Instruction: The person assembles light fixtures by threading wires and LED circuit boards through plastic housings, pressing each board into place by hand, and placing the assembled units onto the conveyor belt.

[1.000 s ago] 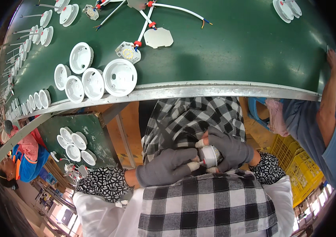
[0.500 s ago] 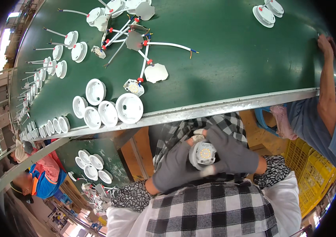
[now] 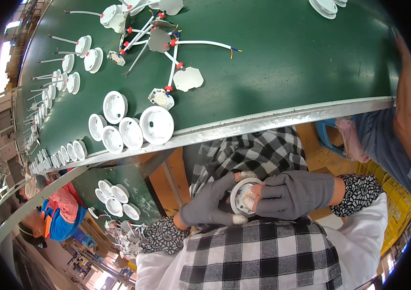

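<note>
Over my lap I hold a round white LED lamp housing (image 3: 240, 197) with its open face turned up. My gloved left hand (image 3: 209, 199) grips it from the left, with thumb and fingertips around the rim. My gloved right hand (image 3: 292, 195) comes from the right, fingers bent and pressed against the inside of the housing. Those fingertips partly cover the LED board within. On the green table, the nearest parts are several empty white housings (image 3: 157, 125) at the front edge. Behind them lie white cables (image 3: 200, 42) with red collars, metal plates and an LED board (image 3: 161, 98).
A metal rail (image 3: 273, 122) edges the green table (image 3: 283, 63). Wired lamps (image 3: 93, 60) stand at the far left. More housings (image 3: 114, 206) lie on a lower table. At right are a co-worker's arm (image 3: 405, 106) and a yellow crate (image 3: 399, 205). Another person (image 3: 60, 220) sits at left.
My right hand has shifted its grip, its fingers now inside the lamp. The LED face that showed before is largely covered. The view has shifted slightly.
</note>
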### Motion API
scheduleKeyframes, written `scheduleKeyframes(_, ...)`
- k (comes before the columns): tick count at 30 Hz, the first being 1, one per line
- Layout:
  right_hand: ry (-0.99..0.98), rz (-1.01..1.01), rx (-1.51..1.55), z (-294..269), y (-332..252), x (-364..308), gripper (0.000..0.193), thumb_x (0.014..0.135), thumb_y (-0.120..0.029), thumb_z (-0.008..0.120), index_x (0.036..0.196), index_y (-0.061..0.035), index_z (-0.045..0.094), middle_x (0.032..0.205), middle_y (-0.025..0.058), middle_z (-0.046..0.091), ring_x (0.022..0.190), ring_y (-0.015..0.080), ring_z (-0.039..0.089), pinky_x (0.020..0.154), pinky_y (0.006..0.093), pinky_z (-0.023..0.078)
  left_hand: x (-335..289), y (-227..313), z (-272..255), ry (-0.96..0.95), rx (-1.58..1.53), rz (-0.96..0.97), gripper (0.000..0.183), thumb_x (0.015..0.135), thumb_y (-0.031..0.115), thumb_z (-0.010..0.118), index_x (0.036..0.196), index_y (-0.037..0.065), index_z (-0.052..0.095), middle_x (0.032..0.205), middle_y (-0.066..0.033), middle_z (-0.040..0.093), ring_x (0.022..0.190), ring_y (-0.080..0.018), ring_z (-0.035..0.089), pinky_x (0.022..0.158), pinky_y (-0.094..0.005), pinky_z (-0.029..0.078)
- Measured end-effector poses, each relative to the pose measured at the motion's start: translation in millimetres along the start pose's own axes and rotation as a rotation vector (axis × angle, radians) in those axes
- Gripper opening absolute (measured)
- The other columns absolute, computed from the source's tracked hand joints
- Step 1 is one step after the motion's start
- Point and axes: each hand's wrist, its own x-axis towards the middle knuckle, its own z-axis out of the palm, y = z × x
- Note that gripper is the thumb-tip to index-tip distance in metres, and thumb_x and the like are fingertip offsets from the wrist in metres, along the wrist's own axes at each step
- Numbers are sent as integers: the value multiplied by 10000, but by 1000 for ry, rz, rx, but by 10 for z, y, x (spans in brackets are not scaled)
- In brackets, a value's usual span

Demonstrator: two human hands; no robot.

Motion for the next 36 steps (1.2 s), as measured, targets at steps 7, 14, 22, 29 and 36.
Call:
scheduleKeyframes(7,-131,139,258,216,-67,-140,293,801,-140,596,1047,8,539,986,107,593,925,219,615,709,296,575,89,-121,23,-46,-264,-86,871,705,294,819,1396,-14,387,1260,-136,537,1184,-221,522,1032,-325,391)
scheduleKeyframes(14,-144,160,289,274,-49,-121,238,805,-135,600,995,6,575,934,93,585,899,204,623,717,285,574,93,-123,-49,-110,-43,-71,881,722,275,807,1418,-21,355,1275,-149,530,1192,-229,518,1039,-327,386)
scheduleKeyframes(22,24,157,258,494,-70,-159,200,771,-112,613,939,-5,625,943,37,582,883,188,614,786,278,556,84,-75,-65,-89,-93,-101,879,732,254,803,1431,-12,339,1294,-135,515,1204,-219,503,1041,-325,381)
scheduleKeyframes(29,-26,58,332,396,54,-92,233,809,-119,591,1014,-8,580,994,47,592,958,190,614,855,276,543,92,-131,-116,-196,-198,-120,853,779,222,775,1452,2,299,1279,-115,508,1193,-194,484,1028,-310,377)
scheduleKeyframes(36,-131,18,243,448,95,-45,227,848,-139,545,1049,-35,563,1089,47,564,1088,175,564,996,294,467,32,-128,-85,-166,-81,-52,736,870,278,649,1444,-7,287,1237,-148,536,1148,-228,535,981,-331,412)
